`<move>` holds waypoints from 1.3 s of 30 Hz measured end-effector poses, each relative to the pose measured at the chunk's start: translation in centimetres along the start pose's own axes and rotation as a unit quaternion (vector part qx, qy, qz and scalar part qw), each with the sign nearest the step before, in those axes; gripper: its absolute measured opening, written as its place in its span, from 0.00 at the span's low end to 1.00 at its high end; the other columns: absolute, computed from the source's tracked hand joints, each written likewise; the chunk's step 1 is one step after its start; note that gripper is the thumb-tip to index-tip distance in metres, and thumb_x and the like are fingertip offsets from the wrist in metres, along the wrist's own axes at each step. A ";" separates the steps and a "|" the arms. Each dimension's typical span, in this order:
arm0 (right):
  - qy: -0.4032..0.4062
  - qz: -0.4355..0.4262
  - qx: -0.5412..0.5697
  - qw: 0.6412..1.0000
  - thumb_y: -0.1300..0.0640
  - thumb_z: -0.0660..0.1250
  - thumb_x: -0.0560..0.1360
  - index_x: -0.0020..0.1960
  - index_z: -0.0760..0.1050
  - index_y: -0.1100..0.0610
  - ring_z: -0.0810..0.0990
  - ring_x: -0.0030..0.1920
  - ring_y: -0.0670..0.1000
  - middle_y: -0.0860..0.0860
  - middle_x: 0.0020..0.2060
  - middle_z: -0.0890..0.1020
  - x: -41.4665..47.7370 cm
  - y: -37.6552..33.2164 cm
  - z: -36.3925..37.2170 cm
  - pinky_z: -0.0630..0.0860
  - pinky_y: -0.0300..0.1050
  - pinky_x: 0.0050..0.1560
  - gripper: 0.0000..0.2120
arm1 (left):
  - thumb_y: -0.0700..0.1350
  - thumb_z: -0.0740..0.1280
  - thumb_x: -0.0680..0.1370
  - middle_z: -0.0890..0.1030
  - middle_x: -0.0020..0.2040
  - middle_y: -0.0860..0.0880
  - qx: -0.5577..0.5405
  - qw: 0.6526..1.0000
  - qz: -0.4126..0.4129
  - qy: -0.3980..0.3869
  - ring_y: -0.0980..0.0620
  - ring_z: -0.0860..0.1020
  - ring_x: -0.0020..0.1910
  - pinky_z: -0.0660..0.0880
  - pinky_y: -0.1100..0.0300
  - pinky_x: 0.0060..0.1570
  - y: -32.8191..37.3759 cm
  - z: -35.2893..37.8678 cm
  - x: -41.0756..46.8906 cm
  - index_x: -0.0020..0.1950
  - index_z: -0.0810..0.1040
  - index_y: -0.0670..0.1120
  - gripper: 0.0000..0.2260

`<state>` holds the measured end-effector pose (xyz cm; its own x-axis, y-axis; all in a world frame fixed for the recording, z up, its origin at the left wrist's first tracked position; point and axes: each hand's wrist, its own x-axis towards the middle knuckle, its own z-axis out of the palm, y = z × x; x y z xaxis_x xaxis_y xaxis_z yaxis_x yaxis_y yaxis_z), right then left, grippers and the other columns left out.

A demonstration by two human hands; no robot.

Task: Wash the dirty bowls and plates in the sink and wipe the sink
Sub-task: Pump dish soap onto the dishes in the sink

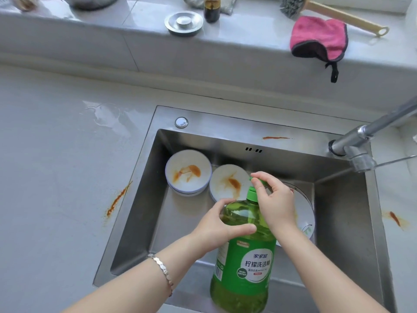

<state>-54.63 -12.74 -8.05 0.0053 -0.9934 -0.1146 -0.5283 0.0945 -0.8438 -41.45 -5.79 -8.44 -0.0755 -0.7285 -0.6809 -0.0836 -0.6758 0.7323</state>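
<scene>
A large green dish-soap bottle [244, 263] is held over the steel sink [144, 199]. My left hand [216, 227] grips its shoulder. My right hand [275, 197] pinches the green flip cap at the bottle's top. In the sink's far left stands a white bowl [188, 172] with orange sauce stains. Beside it lies a stained white plate [225, 181]. A larger white plate [305, 213] lies at the right, mostly hidden behind my right hand and the bottle.
The faucet [361, 141] reaches in from the right. A pink cloth [320, 37], a brush [293, 5], a metal drain stopper [184, 22] and a dark bottle [211, 9] sit on the rear ledge. Orange smears [117, 201] and a puddle [106, 114] mark the counter.
</scene>
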 end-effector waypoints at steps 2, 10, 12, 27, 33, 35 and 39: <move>-0.008 0.003 0.018 1.000 0.61 0.66 0.75 0.49 0.81 0.55 0.77 0.43 0.37 0.46 0.47 0.81 0.0 0.0 -0.2 0.69 0.23 0.46 0.06 | 0.57 0.79 0.56 0.80 0.55 0.56 -0.008 1.000 0.000 0.009 0.58 0.79 0.54 0.77 0.56 0.57 -0.2 0.1 0.0 0.61 0.71 0.59 0.35; -0.001 -0.007 0.128 0.992 0.61 0.66 0.76 0.51 0.79 0.50 0.76 0.53 0.35 0.44 0.50 0.80 -0.6 -2.4 0.9 0.71 0.28 0.56 0.08 | 0.56 0.79 0.53 0.83 0.52 0.54 -0.019 0.999 0.017 0.041 0.55 0.80 0.53 0.78 0.57 0.54 -0.4 -1.6 -1.3 0.55 0.73 0.64 0.32; -0.007 -0.026 0.138 0.990 0.61 0.66 0.75 0.52 0.79 0.51 0.77 0.53 0.39 0.45 0.51 0.81 -0.9 -3.7 2.4 0.70 0.30 0.58 0.08 | 0.50 0.80 0.57 0.83 0.50 0.53 -0.019 0.998 0.023 0.055 0.56 0.81 0.50 0.78 0.61 0.50 -0.3 -3.3 -2.3 0.56 0.74 0.62 0.31; -0.007 -0.030 0.111 0.993 0.62 0.65 0.76 0.51 0.80 0.59 0.77 0.52 0.46 0.49 0.49 0.81 -0.8 -6.2 10.5 0.67 0.20 0.49 0.07 | 0.62 0.77 0.53 0.80 0.55 0.55 -0.012 0.994 0.003 0.106 0.54 0.79 0.55 0.78 0.52 0.55 -2.1 -10.5 -2.9 0.55 0.72 0.66 0.32; -0.015 -0.031 0.087 0.996 0.62 0.65 0.76 0.51 0.81 0.58 0.79 0.52 0.47 0.52 0.50 0.83 -0.4 -5.4 10.5 0.71 0.27 0.52 0.07 | 0.64 0.76 0.53 0.79 0.57 0.56 0.008 0.995 0.005 0.097 0.53 0.77 0.58 0.75 0.51 0.59 -2.3 -10.6 -2.4 0.56 0.71 0.67 0.33; -0.024 -0.022 0.082 0.996 0.61 0.66 0.76 0.50 0.81 0.57 0.79 0.52 0.47 0.51 0.50 0.83 -0.6 -5.1 10.5 0.70 0.29 0.53 0.07 | 0.64 0.76 0.53 0.79 0.58 0.57 0.012 0.995 0.007 0.097 0.54 0.77 0.58 0.75 0.51 0.59 -2.3 -10.6 -2.4 0.55 0.70 0.67 0.33; -0.042 -0.010 0.091 0.995 0.61 0.66 0.76 0.51 0.81 0.56 0.79 0.52 0.47 0.49 0.49 0.82 -0.5 -4.9 10.2 0.72 0.31 0.54 0.07 | 0.65 0.76 0.54 0.79 0.58 0.57 0.016 0.996 0.007 0.093 0.53 0.77 0.58 0.75 0.51 0.59 -2.3 -10.6 -2.4 0.56 0.70 0.68 0.32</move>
<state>-43.33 -12.03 -9.20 0.0890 -0.9871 -0.1329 -0.3645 0.0919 -0.9267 -30.57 -3.70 -8.39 0.1076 -0.7474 -0.6555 -0.1157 -0.6643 0.7384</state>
